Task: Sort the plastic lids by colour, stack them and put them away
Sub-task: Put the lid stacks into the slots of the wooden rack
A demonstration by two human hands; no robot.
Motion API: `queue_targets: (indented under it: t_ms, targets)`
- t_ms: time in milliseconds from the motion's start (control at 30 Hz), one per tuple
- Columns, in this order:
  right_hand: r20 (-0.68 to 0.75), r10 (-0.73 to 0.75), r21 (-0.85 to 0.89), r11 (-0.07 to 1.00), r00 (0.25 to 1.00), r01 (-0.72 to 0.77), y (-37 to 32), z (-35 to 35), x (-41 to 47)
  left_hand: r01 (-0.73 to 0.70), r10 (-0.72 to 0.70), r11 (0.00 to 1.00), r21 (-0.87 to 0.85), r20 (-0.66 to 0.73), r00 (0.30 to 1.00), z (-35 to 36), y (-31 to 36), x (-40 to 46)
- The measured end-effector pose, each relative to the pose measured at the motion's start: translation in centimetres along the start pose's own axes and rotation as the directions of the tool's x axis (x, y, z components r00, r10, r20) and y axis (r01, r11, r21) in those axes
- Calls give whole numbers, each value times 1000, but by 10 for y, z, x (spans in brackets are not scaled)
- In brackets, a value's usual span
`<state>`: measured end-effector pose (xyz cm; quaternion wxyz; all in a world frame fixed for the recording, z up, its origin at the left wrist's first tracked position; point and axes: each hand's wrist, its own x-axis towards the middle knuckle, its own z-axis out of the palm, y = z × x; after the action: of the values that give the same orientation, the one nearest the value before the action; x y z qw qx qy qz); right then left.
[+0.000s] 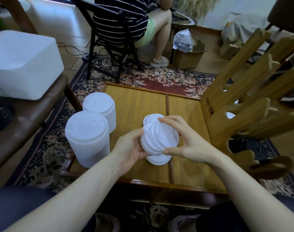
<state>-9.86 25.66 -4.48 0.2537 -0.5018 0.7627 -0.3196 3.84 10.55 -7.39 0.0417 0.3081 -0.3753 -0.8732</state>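
Left hand (pixel 131 146) cups a fanned bundle of white lids (pixel 159 138) from the 9 o'clock side, fingers curled under its edge; right hand (pixel 184 143) pinches the same bundle between thumb at 6 o'clock and fingertips at 12 o'clock. Head view: the bundle is held above the middle of the wooden worktop (pixel 137 104), its lids offset and not yet squared into a neat column. More white lids (pixel 158 160) lie on the worktop directly beneath, partly hidden by the hands. At 9 o'clock two tall white stacks (pixel 87 139) stand at the worktop's left edge, touching or nearly so; whether they are wrapped lids cannot be told. Judged progress: only white lids appear, so sorting looks largely complete; aligning this bundle, gathering the lids below and putting everything away remain. A white box (pixel 24 64) rests on a chair at 10 o'clock.
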Motion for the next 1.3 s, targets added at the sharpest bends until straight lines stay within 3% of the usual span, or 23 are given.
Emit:
queue_targets:
  t_ms: [667,867,1000,1167,1300]
  targets:
    - [-103,-11,-119,993,995,-2,-3,11,2,-59,60,998,-19,73,996,9,-1,-8]
    - [-135,24,-154,987,991,-45,-8,16,2,-97,81,987,125,129,988,10,-3,-9]
    - [-76,56,-104,993,996,-63,-6,15,3,-132,131,974,185,17,991,9,-3,-6]
    - [-74,153,-14,988,986,-154,8,10,5,-254,270,959,124,-137,953,2,1,4]
    - [3,247,-200,950,969,-241,19,16,5,-316,326,945,82,-226,918,-2,7,8]
